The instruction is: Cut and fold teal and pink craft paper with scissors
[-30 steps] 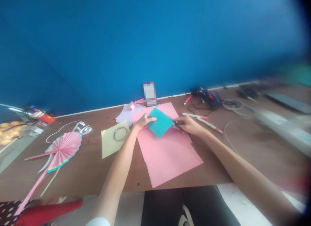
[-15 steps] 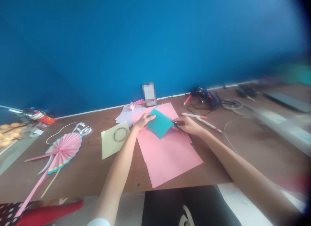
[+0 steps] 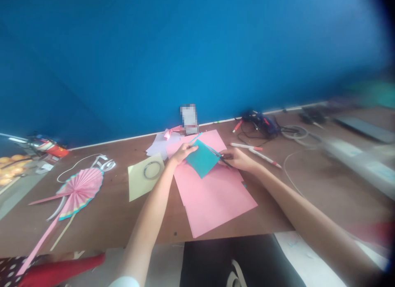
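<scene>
My left hand (image 3: pixel 184 153) pinches a square of teal paper (image 3: pixel 202 160) at its upper left side, with the thumb on top. My right hand (image 3: pixel 239 158) is closed around a pair of scissors (image 3: pixel 226 160) at the paper's right corner. The blades point up and left along the upper right edge, where a narrow teal strip (image 3: pixel 198 136) stands off the square. Both hands are over several stacked pink sheets (image 3: pixel 212 207). Left of them a grey ring-shaped roll (image 3: pixel 152 170) lies on a pale yellow sheet (image 3: pixel 138 182).
A pink folded paper fan (image 3: pixel 82 188) lies on the brown table (image 3: pixel 117 221) at left. Lilac paper (image 3: pixel 157 144) lies at the back. Red-and-white pens (image 3: pixel 267 158), a dark blue corded tool (image 3: pixel 262 123) and a white power strip (image 3: pixel 364 163) are at right.
The teal square has turned slightly, its lower corner shifting left and down. The narrow strip along the upper edge stands a little farther apart from it. Both hands are nearly still.
</scene>
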`<state>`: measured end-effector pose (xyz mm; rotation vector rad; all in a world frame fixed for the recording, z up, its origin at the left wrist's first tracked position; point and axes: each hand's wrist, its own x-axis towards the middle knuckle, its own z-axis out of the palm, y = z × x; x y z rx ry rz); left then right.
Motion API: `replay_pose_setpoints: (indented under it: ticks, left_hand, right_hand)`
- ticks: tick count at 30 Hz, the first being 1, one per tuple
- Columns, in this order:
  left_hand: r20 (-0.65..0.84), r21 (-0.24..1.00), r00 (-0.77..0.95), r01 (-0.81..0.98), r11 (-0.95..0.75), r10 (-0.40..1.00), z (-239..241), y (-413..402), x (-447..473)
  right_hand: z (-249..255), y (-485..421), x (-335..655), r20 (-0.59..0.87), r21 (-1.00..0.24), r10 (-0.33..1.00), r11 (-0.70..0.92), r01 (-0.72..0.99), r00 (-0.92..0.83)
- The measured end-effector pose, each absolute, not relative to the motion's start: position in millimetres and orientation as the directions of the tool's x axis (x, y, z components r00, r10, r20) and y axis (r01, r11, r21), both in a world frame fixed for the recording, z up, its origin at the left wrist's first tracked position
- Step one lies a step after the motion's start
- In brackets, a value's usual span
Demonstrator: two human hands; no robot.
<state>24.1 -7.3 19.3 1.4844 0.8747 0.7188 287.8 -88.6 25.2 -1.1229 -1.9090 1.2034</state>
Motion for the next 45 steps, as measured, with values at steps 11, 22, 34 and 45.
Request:
replay_pose_setpoints:
  ticks: [11,22,34,45]
  left_hand:
    - [-0.026,0.986,0.58,0.15,-0.076,0.814,24.1,-9.9,29.9]
    - [-0.018,0.972,0.576,0.201,-0.121,0.818,23.4,-10.1,34.5]
    - [0.049,0.946,0.574,0.236,-0.221,0.818,29.7,-12.1,40.5]
    - [0.025,0.94,0.547,0.273,-0.206,0.837,32.5,-14.2,42.0]
  right_hand:
    - [19.9,-85.9,287.2,0.06,-0.925,0.879,0.227,0.305,-0.473]
    - [20.8,-86.7,285.8,0.05,-0.944,0.882,0.194,0.265,-0.469]
    - [23.7,-87.6,286.9,0.05,-0.948,0.892,0.184,0.259,-0.449]
    - [24.7,-87.7,287.7,0.078,-0.942,0.9,0.207,0.264,-0.429]
